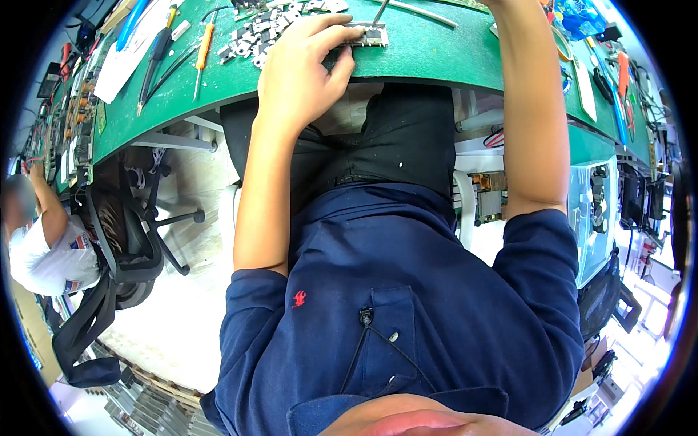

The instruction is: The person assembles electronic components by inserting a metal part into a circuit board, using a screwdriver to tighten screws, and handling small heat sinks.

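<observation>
My left hand (305, 65) rests at the near edge of the green table. Its fingertips press on the left end of a small silver-and-black electronic part (373, 35), and the thumb stays apart from it. A thin dark tool tip (380, 11) comes down onto that part from the upper edge; what holds it is out of view. Just left of my fingers lies a pile of small black-and-silver components (262, 35). My right forearm (536, 109) reaches up past the table edge on the right. The right hand is cut off at the top, so its fingers are hidden.
On the green table (443, 58) lie an orange-handled screwdriver (206, 47), a black soldering iron (155, 62) and a pale rod (425, 14). A blue bag (579, 20) is at far right. Another person (54, 247) sits at left beside a black chair (131, 247).
</observation>
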The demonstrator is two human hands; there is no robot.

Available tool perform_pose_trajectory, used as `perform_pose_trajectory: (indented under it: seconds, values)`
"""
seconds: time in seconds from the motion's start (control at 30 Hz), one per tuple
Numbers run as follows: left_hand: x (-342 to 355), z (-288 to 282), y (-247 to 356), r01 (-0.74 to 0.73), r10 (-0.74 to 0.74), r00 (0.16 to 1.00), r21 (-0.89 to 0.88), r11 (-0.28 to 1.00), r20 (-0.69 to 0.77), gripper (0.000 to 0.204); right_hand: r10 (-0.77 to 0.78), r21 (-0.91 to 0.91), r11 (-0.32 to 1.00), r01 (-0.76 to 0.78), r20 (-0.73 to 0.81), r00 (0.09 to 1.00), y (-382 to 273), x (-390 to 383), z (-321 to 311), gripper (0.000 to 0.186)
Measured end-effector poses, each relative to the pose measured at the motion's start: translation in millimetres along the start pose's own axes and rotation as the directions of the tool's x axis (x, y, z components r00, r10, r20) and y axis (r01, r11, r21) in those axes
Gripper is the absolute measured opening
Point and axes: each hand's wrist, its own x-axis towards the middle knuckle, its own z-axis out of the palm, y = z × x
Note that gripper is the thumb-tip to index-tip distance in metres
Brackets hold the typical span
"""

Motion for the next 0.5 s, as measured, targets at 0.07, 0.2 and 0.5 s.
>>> perform_pose_trajectory:
  seconds: [0.07,0.2,0.5]
  values:
    - [0,0,-1,-0.005,0.005,1.000,0.016,1.000,0.003,0.026,-0.014,0.063,0.998,0.009,0.085,0.996,-1,6,2,0.038]
    - [0,0,0,-0.001,0.000,1.000,0.022,1.000,0.012,0.026,-0.088,0.187,0.980,0.075,0.063,0.994,-3,16,16,0.040]
    - [2,-2,1,-0.014,0.014,1.000,0.007,1.000,0.025,0.027,-0.387,-0.068,0.898,0.436,-0.596,0.704,2,7,43,0.076]
